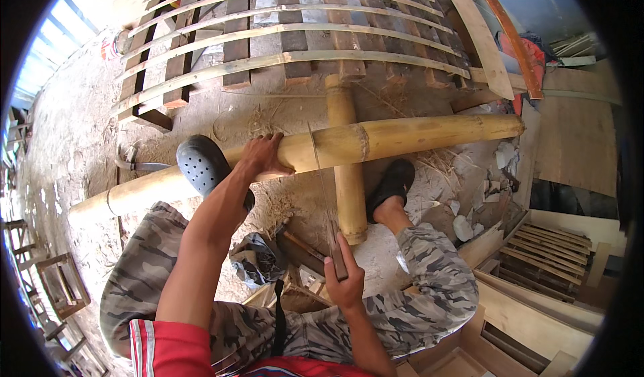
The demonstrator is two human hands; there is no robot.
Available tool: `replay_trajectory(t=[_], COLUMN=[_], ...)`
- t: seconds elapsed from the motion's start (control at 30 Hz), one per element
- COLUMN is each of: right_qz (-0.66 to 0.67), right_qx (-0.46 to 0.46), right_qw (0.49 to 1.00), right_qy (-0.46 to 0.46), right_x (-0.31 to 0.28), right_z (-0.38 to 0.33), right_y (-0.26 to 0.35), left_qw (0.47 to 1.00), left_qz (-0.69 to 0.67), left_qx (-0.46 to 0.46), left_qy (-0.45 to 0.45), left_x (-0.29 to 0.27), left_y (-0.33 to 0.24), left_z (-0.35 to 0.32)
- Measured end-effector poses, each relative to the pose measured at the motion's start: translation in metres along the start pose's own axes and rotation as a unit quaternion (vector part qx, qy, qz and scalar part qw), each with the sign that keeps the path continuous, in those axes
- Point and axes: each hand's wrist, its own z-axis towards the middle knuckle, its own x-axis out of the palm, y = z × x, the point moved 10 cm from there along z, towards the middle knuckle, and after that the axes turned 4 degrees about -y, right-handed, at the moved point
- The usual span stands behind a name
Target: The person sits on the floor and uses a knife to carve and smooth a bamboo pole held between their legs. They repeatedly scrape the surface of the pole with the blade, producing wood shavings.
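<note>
Lying across a shorter log [349, 199] in the head view, the bamboo pole [339, 147] sits under a clog [201, 164] and the left hand [263, 156], thumb spread from fingers, while the right hand [346, 282], fingers curled, clasps the saw [337, 253], which could jump thumbward if the pole rolls

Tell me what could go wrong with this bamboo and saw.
The left hand rests on the bamboo pole close to the saw, so a slip could injure that hand. The pole lies across a second bamboo piece and might roll or shift despite the clog on it.
</note>
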Motion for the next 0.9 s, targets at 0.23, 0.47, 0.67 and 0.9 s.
replay_trajectory(t=[0.23,0.47,0.67,0.9], right_qz=[-0.022,0.024,0.024,-0.008], right_qx=[0.049,-0.083,0.032,0.022], right_qw=[0.998,0.996,0.999,1.0], right_qy=[0.037,-0.018,0.018,0.011], right_x=[-0.024,0.027,0.067,0.01], right_z=[-0.03,0.072,0.141,0.044], right_y=[0.04,0.003,-0.01,0.025], left_qw=[0.999,0.998,0.999,0.996], left_qz=[-0.011,-0.002,-0.023,-0.031], left_qx=[-0.018,-0.044,0.003,-0.011], left_qy=[0.03,0.049,0.047,0.085], left_x=[0.009,0.011,0.012,0.007], left_y=[0.018,0.014,0.017,0.022], left_z=[0.005,0.012,0.027,0.021])
